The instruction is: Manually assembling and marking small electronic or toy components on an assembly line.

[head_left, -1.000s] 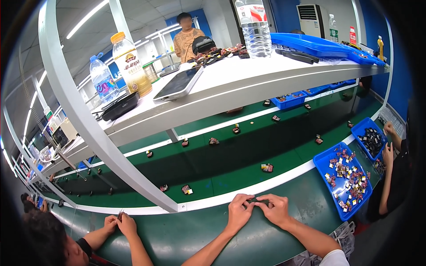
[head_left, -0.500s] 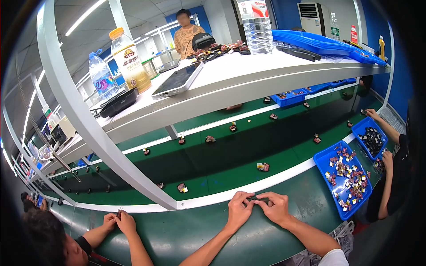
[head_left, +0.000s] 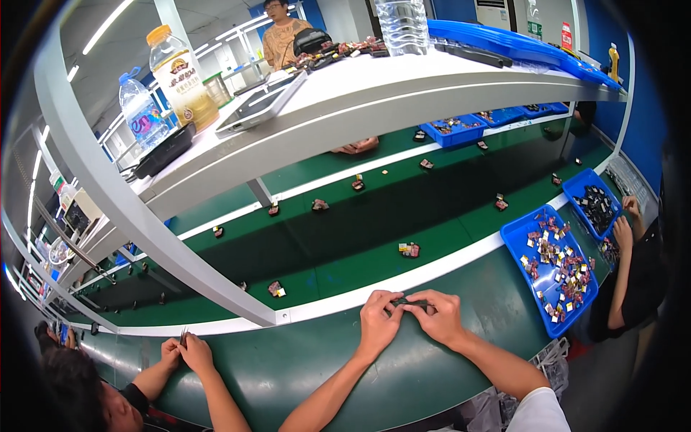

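Over the green bench, my left hand (head_left: 379, 322) and my right hand (head_left: 440, 318) meet, fingertips pinched together on a small, thin, dark part (head_left: 407, 303). Both hands are closed on it, and the fingers cover most of its shape. Just beyond them, on the green conveyor belt, lies a small dark-and-reddish piece with a pale yellow label (head_left: 409, 250). Right of my right hand sits a blue tray (head_left: 509, 248) holding many similar reddish pieces with white and yellow labels.
A second blue tray (head_left: 568, 186) of black pieces stands farther right, beside a co-worker's hands (head_left: 625, 229). Another co-worker's hands (head_left: 186, 351) hold something thin at left. A white metal post (head_left: 155, 216) and shelf (head_left: 345, 108) with bottles and a phone rise over the belt.
The whole view has tilted, shifting the scene up and left. My hands keep their pinch on the dark part. The right co-worker's far hand has drawn back from the belt to beside the tray.
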The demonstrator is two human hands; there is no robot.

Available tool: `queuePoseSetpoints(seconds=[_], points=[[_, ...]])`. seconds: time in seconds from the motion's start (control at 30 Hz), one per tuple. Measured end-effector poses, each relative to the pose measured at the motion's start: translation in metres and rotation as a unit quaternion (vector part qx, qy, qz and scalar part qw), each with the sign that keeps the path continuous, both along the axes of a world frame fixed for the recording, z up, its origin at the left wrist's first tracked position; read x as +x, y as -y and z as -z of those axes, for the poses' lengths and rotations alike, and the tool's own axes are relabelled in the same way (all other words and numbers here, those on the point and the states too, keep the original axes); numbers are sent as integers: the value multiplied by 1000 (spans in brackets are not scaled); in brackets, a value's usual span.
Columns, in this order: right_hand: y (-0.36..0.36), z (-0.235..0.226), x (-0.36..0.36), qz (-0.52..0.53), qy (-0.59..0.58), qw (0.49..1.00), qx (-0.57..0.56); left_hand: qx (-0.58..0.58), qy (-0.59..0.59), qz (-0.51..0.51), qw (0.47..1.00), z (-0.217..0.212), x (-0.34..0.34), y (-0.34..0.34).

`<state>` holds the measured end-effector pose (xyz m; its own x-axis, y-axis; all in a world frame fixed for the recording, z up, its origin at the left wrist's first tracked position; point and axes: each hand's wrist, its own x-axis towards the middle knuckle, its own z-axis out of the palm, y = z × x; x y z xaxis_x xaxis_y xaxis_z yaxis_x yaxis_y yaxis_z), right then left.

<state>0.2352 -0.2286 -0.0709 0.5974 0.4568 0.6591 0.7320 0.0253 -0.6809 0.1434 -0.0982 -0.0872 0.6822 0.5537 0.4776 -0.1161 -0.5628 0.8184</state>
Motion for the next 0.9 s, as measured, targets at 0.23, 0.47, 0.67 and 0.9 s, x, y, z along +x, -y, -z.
queuePoseSetpoints(seconds=[0.23,0.47,0.67,0.9], points=[[2,4,2,5,7,1000,3,0,-9,4,1000,-1,1,3],[4,4,2,2,-1,1000,2,-8,-11,5,1000,-2,0,7],[9,8,5,6,-21,1000,-8,-10,-17,4,1000,-1,2,10],[9,8,18,39,-41,997,51,-75,12,-32,997,-1,4,13]])
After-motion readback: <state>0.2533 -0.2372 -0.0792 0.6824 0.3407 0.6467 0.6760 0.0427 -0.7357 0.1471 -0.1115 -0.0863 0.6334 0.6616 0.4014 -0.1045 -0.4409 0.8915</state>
